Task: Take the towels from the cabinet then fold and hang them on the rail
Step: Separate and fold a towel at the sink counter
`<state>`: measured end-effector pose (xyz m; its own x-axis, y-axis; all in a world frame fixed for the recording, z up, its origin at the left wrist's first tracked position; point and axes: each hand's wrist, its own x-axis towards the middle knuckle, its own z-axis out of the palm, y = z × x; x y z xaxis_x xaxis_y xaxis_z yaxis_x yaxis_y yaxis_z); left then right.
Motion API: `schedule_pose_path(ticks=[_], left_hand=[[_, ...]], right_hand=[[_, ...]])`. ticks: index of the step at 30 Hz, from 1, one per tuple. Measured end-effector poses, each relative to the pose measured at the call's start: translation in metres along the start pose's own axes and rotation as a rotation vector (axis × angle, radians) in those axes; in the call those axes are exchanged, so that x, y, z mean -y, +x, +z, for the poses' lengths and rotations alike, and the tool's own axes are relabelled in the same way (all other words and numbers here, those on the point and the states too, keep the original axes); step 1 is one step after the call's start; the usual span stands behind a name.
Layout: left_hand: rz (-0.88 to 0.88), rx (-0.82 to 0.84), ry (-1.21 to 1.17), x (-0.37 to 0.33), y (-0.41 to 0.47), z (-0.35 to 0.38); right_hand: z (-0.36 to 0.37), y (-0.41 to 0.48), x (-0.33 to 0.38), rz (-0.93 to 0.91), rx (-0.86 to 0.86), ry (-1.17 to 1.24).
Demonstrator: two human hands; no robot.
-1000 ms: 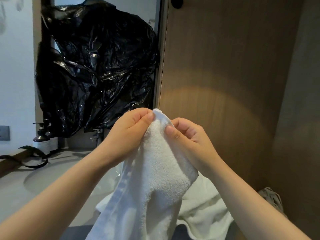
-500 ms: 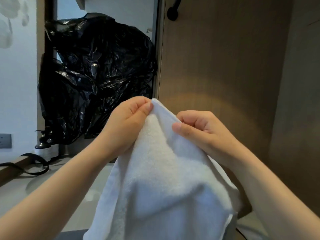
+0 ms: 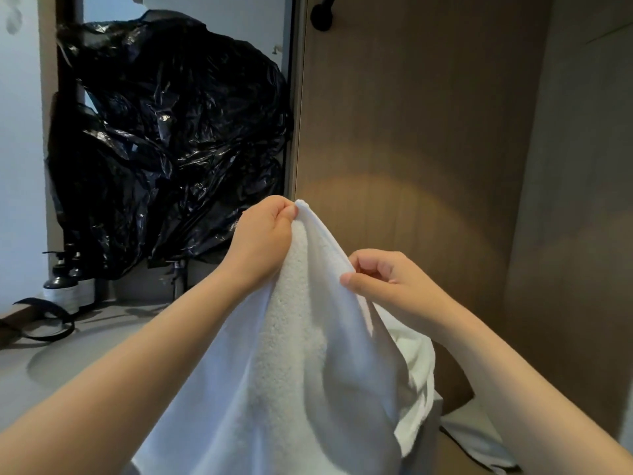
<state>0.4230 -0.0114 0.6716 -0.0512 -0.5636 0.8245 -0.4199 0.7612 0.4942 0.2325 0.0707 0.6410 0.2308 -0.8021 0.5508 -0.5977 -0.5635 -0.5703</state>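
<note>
White towel: we are seeing it held up in the air, running from just above frame centre down to the 6 o'clock edge.
- A nubbly terry pile is showing as a strip down the middle.
- A smoother, flat-woven hem is running along the upper edge between the two hands.
- The cloth is draping in soft folds, with a shaded hollow sitting at 5 o'clock of the pile strip.
- The upper edge is sloping down from 11 o'clock to 4 o'clock.

Left hand: we are noting thumb and forefinger closed tight on the towel's top corner. The tip of the corner is poking out at 1 o'clock of the hand.

Right hand: it is sitting lower, at 4 o'clock of the left. The thumb is pressing the same hem against curled fingers.

Surroundings:
- A glossy, crumpled black plastic bag is filling 10 o'clock.
- A wooden panel is taking up 1 to 3 o'clock, with a black knob at 12.
- Dark pump bottles are standing at 9 o'clock on a pale counter.
- A black strap is lying just beside the bottles at 8 o'clock.
- More white cloth is showing at 5 o'clock under the right forearm. We cannot tell whether it belongs to the same towel.
</note>
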Motion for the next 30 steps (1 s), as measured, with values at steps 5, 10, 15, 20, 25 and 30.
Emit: schedule_pose_path(ticks=[5, 10, 15, 20, 25, 30], left_hand=[[-0.050, -0.045, 0.050, 0.023, 0.012, 0.003], [-0.133, -0.071, 0.030, 0.041, 0.014, 0.007], [-0.138, -0.091, 0.062, 0.051, 0.015, 0.005], [-0.140, -0.073, 0.101, 0.060, 0.012, -0.001], [-0.124, -0.120, 0.040, 0.059, 0.010, 0.001], [-0.223, -0.089, 0.044, 0.074, -0.005, 0.012]], right_hand=[[0.002, -0.010, -0.024, 0.070, 0.010, 0.032], [0.002, -0.018, -0.035, 0.083, 0.019, 0.010], [0.007, -0.025, -0.044, 0.049, -0.003, -0.015], [-0.018, -0.016, -0.033, -0.131, -0.238, -0.152], [-0.056, 0.000, -0.009, -0.100, -0.224, -0.261], [-0.040, 0.008, -0.031, 0.007, -0.224, -0.581]])
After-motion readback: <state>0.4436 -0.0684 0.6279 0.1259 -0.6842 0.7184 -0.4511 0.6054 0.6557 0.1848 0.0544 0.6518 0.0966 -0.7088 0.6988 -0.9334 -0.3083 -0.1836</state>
